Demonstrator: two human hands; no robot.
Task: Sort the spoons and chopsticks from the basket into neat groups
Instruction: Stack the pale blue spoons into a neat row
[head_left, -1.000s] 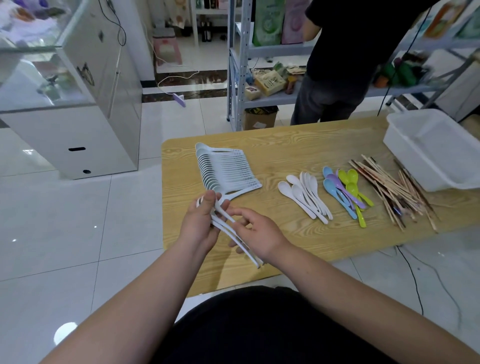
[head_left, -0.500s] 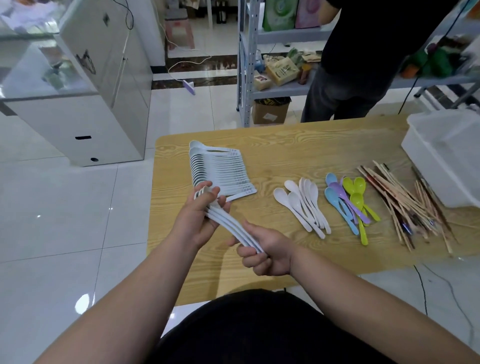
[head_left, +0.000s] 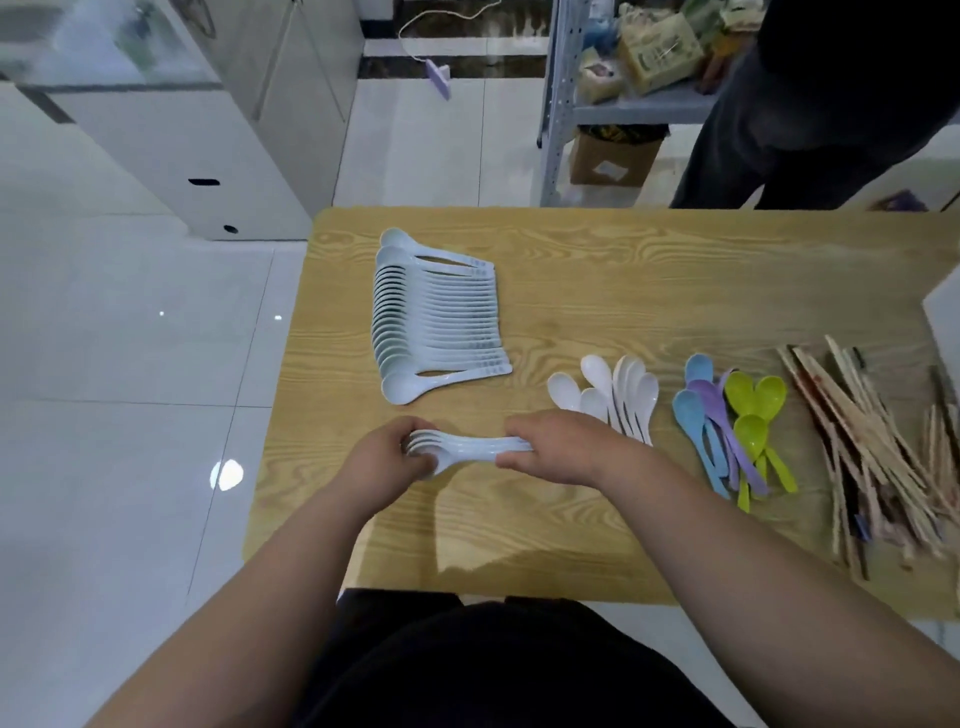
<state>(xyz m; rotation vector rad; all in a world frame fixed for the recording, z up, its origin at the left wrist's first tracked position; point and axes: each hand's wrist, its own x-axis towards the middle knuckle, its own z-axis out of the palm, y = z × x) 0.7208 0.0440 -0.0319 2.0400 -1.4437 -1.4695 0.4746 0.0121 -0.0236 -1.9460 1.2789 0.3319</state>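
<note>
Several nested pale-white plastic spoons (head_left: 467, 448) sit level at the frame's lower centre, over the wooden tabletop (head_left: 623, 291); your left hand (head_left: 382, 467) grips their bowls, your right hand (head_left: 561, 449) grips their handles.

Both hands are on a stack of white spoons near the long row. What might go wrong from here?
The stacked spoons are held only at their ends by the left hand and right hand; they may fan apart on release. Sliding them against the spoon row may nudge its already skewed nearest spoon. The right hand lies beside the loose white spoons and may scatter them.
</note>
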